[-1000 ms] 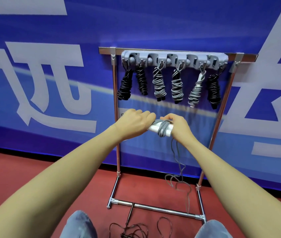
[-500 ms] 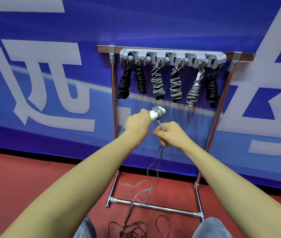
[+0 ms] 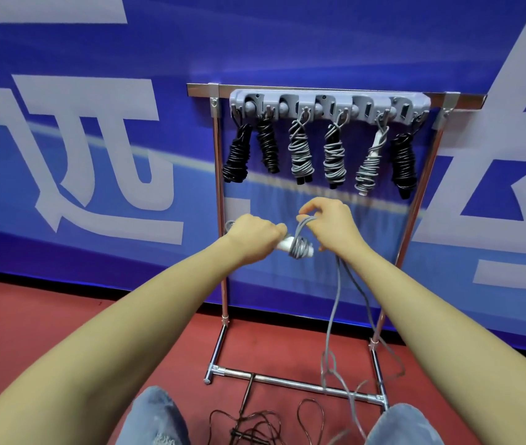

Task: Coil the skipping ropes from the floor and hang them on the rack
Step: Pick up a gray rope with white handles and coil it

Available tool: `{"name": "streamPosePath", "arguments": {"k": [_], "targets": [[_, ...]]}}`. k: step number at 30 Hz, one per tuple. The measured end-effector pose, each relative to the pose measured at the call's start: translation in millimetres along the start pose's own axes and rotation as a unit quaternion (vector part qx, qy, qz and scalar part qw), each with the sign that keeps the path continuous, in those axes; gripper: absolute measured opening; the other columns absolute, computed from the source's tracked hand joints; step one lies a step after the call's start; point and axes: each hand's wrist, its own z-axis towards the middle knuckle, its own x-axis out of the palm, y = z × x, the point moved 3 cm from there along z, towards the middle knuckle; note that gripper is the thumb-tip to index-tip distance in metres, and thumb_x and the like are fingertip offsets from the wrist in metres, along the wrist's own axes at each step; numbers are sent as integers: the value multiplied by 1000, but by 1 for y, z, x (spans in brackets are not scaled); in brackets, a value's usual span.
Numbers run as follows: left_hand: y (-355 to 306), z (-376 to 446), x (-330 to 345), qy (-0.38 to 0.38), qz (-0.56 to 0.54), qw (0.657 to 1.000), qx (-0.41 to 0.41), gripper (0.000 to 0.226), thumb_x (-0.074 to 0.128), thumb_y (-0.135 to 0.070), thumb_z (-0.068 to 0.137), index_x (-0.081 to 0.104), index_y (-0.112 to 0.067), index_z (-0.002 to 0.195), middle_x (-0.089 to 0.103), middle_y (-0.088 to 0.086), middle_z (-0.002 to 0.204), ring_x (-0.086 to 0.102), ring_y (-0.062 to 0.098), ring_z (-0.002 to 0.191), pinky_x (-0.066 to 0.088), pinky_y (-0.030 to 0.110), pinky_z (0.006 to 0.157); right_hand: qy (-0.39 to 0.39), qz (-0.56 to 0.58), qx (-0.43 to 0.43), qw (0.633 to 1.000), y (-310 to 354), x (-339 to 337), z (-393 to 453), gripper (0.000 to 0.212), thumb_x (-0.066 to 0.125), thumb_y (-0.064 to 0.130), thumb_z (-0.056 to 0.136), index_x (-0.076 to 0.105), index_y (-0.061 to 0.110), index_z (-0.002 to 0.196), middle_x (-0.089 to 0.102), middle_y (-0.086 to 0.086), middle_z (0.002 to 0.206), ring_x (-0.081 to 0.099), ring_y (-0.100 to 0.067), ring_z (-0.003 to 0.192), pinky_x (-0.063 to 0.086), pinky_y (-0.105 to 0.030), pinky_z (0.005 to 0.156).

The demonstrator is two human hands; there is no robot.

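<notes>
My left hand [image 3: 255, 236] grips the white handles [image 3: 287, 245] of a grey skipping rope [image 3: 335, 303], with a few turns of cord wound around them. My right hand [image 3: 329, 224] pinches the grey cord just above the handles, at the top of a loop. The remaining cord hangs down from my hands to the red floor. A chrome rack [image 3: 220, 194] stands in front of me, and its grey hook strip [image 3: 329, 106] carries several coiled black and grey ropes. A loose black rope [image 3: 255, 422] lies on the floor between my knees.
A blue banner wall with large white characters [image 3: 94, 139] stands right behind the rack. The rack's base bar [image 3: 287, 382] crosses the red floor [image 3: 62, 316] near my knees, and the hanging grey cord trails over it.
My right hand has risen from below the handles to above them, carrying the cord around for another turn. My left hand has lowered and levelled the handles. Less cord lies on the floor.
</notes>
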Motion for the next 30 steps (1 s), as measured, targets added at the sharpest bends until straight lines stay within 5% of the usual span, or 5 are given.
{"name": "streamPosePath", "arguments": {"k": [4, 7, 12, 18, 30], "targets": [[-2, -5, 0, -86, -26, 993, 81, 8, 50, -13, 92, 51, -9, 99, 61, 6, 80, 62, 32, 69, 29, 31, 51, 5, 40, 52, 998, -10, -2, 3, 17, 78, 25, 77, 67, 15, 85, 54, 6, 69, 48, -11, 62, 39, -24, 52], [-4, -8, -10, -214, -37, 965, 146, 25, 77, -3, 62, 55, -8, 72, 51, 5, 52, 50, 25, 38, 27, 22, 42, 5, 114, 90, 989, -26, 4, 0, 12, 78, 20, 77, 68, 13, 77, 59, 6, 70, 53, -8, 66, 42, -22, 59], [-5, -3, -29, -270, -87, 958, 46, 28, 75, -4, 59, 49, -8, 67, 46, 4, 48, 42, 23, 30, 7, 12, 43, -21, 260, 142, 955, -28, 6, 2, 25, 55, -1, 83, 63, 8, 60, 63, 1, 61, 54, -11, 55, 44, -19, 58], [-8, 5, -33, -162, -235, 942, -179, 9, 45, -13, 95, 38, -8, 98, 48, 6, 78, 41, 29, 64, 24, 34, 52, 11, 83, 58, 995, -32, 15, -19, 27, 57, 18, 91, 66, 8, 67, 46, -1, 51, 38, -11, 44, 30, -19, 42], [-8, 11, -8, -21, -188, 952, -241, 26, 50, 3, 87, 44, -2, 112, 65, 11, 106, 64, 30, 95, 36, 31, 64, 153, -95, -28, 983, -2, 11, -16, 22, 61, 12, 74, 54, 18, 55, 46, 6, 50, 41, -16, 53, 34, -27, 55]]}}
